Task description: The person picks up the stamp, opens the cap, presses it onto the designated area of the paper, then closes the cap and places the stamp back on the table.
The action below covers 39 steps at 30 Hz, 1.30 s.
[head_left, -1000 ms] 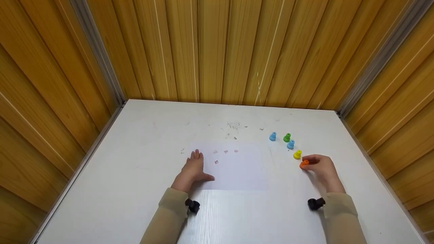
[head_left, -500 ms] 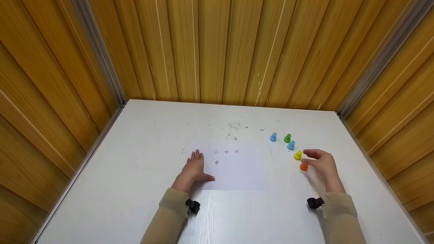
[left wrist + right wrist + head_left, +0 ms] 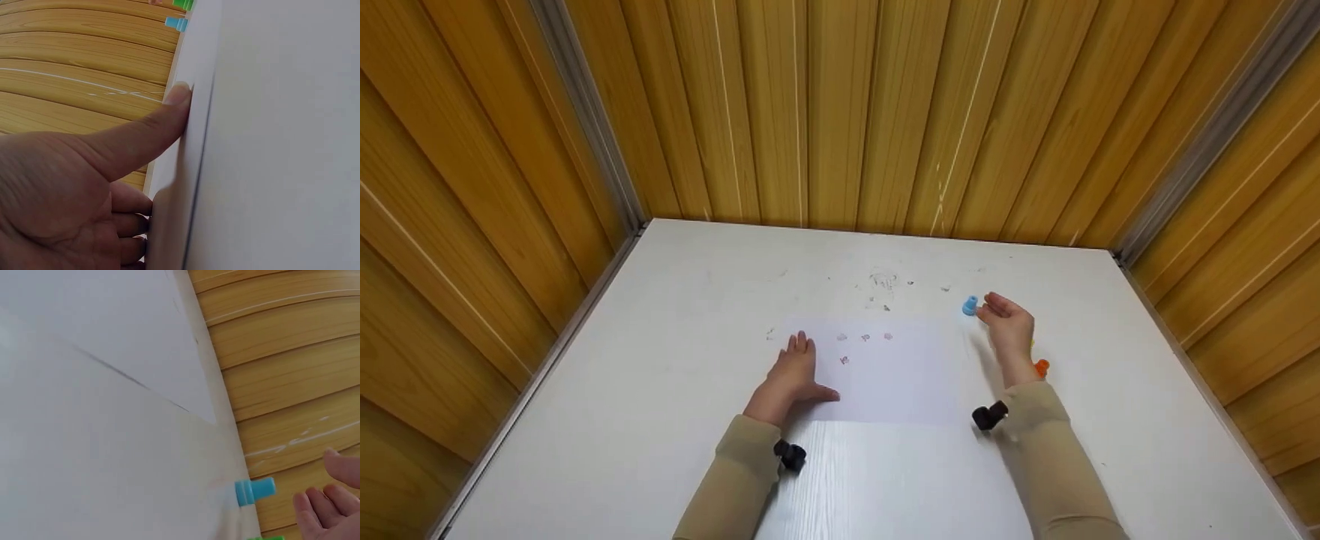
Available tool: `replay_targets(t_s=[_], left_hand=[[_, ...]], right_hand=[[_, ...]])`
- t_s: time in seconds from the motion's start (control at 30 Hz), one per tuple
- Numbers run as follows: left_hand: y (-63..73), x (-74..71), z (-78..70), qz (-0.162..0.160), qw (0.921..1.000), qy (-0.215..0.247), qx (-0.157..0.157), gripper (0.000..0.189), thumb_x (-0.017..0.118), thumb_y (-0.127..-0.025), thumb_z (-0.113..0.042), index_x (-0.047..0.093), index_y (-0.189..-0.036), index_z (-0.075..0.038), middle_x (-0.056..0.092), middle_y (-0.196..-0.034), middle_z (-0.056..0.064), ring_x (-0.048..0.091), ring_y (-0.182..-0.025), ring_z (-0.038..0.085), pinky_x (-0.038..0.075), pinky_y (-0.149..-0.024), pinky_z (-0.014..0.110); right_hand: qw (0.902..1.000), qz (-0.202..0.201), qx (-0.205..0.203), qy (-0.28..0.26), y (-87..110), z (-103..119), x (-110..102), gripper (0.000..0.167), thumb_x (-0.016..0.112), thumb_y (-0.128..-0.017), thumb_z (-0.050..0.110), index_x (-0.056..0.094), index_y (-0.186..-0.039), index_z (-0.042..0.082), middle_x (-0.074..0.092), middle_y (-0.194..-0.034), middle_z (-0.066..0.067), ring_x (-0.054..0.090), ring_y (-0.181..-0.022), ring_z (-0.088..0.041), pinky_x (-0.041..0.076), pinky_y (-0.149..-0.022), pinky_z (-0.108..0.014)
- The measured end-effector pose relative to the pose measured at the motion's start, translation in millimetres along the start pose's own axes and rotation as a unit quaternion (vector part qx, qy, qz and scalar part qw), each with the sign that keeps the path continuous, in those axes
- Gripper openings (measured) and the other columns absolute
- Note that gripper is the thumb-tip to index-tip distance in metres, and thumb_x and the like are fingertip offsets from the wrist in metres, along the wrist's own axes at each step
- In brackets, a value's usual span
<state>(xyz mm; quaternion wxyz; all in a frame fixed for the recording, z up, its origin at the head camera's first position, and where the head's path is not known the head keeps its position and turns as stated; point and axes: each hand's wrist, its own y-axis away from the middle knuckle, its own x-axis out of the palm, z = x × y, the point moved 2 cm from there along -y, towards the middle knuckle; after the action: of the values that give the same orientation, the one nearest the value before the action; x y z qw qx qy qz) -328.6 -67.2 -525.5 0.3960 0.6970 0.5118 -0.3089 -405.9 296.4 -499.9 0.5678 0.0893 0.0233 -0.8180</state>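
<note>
My left hand [image 3: 793,373] rests with straight fingers and spread thumb on the left part of a white paper sheet [image 3: 900,386]. Several small reddish stamp prints [image 3: 844,361] mark the sheet. Beyond its right side, a light blue stamp [image 3: 970,305] stands upright on the table. Just right of that stamp is my right hand [image 3: 1011,330], thumb and fingers apart. The right wrist view shows a gap between the fingers and the blue stamp [image 3: 253,491]. Behind the right wrist an orange stamp [image 3: 1041,367] peeks out; the yellow one is almost wholly hidden.
A green stamp [image 3: 183,4] shows at the top of the left wrist view. Dark ink smudges [image 3: 883,280] spot the white table [image 3: 675,330] behind the sheet. Wood-panelled walls [image 3: 840,112] enclose the table at the back and both sides.
My right hand has let go of the orange stamp, leaving it on the table, and has moved left and away to beside the far blue stamp. The left hand has stayed in place.
</note>
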Motion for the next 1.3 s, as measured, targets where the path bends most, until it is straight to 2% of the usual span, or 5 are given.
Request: replay_targets(t_s=[0.1,0.2,0.53,0.8,1.3], left_hand=[[0.4,-0.1,-1.2,0.002,1.0000,0.002,-0.002,0.119,0.091,-0.077,-0.041,0.022,-0.159,0.009,0.012,-0.170,0.027,0.011,-0.161,0.040,0.015,-0.132,0.050],[1.1,-0.2,-1.7,0.002,1.0000,0.003,-0.003,0.118,0.091,-0.077,-0.041,0.022,-0.159,0.009,0.012,-0.171,0.027,0.011,-0.161,0.040,0.015,-0.132,0.050],[0.7,0.7,-0.3,0.005,1.0000,0.000,-0.003,0.119,0.090,-0.077,-0.042,0.021,-0.159,0.009,0.011,-0.171,0.027,0.011,-0.160,0.040,0.016,-0.132,0.051],[-1.3,-0.2,0.7,0.002,0.9997,-0.017,0.017,0.117,0.090,-0.078,-0.043,0.024,-0.157,0.013,0.015,-0.168,0.032,0.013,-0.159,0.043,0.019,-0.131,0.053],[0.3,-0.6,0.3,0.001,0.9999,-0.010,0.004,0.118,0.090,-0.078,-0.043,0.023,-0.159,0.010,0.013,-0.170,0.029,0.012,-0.160,0.041,0.017,-0.132,0.051]], right_hand=[[0.9996,-0.026,0.010,-0.003,-8.7,-3.7,17.0,0.053,0.068,-0.097,0.002,0.052,-0.147,-0.005,0.054,-0.152,-0.021,0.052,-0.142,-0.032,0.047,-0.115,-0.035],[0.9987,-0.048,0.014,0.009,-16.4,-6.8,28.4,0.053,0.068,-0.097,0.003,0.052,-0.146,-0.005,0.053,-0.153,-0.022,0.049,-0.144,-0.034,0.046,-0.118,-0.041],[0.9947,-0.046,0.089,-0.024,-24.9,-17.0,42.2,0.051,0.058,-0.102,0.003,0.046,-0.152,0.001,0.046,-0.159,-0.018,0.048,-0.146,-0.026,0.044,-0.119,-0.032],[0.9963,-0.055,0.067,0.005,-27.0,-17.9,41.8,0.050,0.062,-0.100,0.001,0.051,-0.148,-0.002,0.054,-0.151,-0.022,0.051,-0.142,-0.028,0.047,-0.117,-0.034],[0.9946,-0.061,0.073,0.042,-31.7,-22.9,42.8,0.040,0.063,-0.100,0.004,0.061,-0.141,0.003,0.061,-0.142,-0.018,0.059,-0.132,-0.026,0.052,-0.111,-0.035]])
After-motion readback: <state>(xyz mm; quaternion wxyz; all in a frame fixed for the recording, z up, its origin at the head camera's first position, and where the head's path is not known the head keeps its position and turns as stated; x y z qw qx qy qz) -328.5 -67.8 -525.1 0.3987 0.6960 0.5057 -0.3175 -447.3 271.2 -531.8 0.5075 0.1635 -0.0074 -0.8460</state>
